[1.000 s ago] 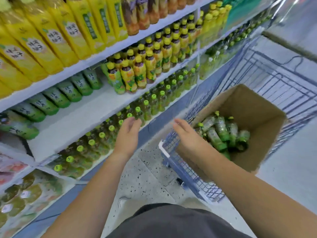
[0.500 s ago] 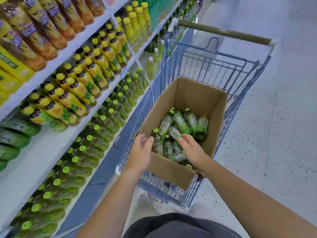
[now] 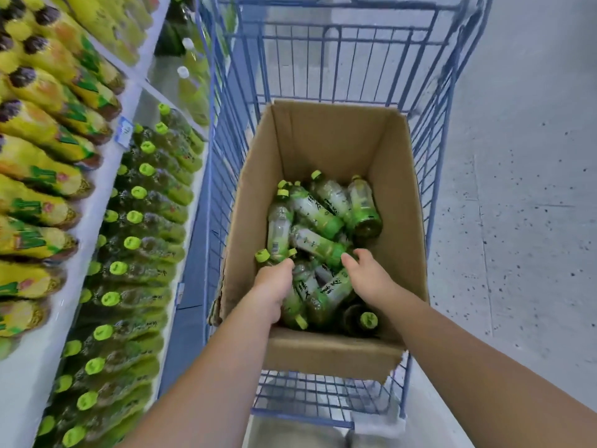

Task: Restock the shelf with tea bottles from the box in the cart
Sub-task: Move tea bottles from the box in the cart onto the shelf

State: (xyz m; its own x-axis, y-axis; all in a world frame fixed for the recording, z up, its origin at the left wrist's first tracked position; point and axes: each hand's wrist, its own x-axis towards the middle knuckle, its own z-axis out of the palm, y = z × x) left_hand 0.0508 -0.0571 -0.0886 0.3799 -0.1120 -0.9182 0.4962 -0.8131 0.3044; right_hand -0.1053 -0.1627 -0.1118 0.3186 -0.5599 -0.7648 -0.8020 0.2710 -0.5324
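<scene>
An open cardboard box [image 3: 326, 350] stands in the blue wire cart [image 3: 323, 402]. Several green tea bottles [image 3: 318, 210] with lime caps lie loose in its bottom. Both my hands are down inside the box at its near end. My left hand [image 3: 274, 286] curls its fingers over a tea bottle [image 3: 263, 256] by the left wall, and only the bottle's cap end sticks out past the knuckles. My right hand [image 3: 370, 276] lies with thumb and fingers spread on the pile, touching a bottle [image 3: 332, 291] beneath the palm.
The shelf [image 3: 106, 176] runs along the left, close to the cart's side. Its lower level holds rows of the same green tea bottles [image 3: 135, 244], and yellow bottles [image 3: 42, 130] lie on the level above. Speckled floor [image 3: 517, 221] lies to the right.
Both hands came away from the shelf and went down into the box. My view swung from the shelf to look straight into the cart.
</scene>
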